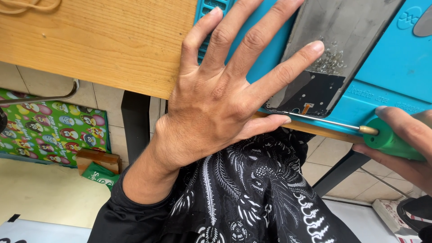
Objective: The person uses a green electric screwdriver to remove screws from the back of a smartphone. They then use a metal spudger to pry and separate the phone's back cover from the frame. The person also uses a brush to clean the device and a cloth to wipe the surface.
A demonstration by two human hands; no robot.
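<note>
Phone panel [330, 54] on blue mat [396, 67], wooden table [103, 40]; left fingers [252, 40] splayed, right fingers [400, 123] gripping screwdriver [355, 129].

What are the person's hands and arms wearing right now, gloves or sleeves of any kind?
No gloves: both the left hand and the right hand are bare, with no rings or watch visible. The left forearm comes out of a plain black sleeve pushed up past the wrist. The right arm is cut off at the frame edge, so its sleeve cannot be seen.
</note>
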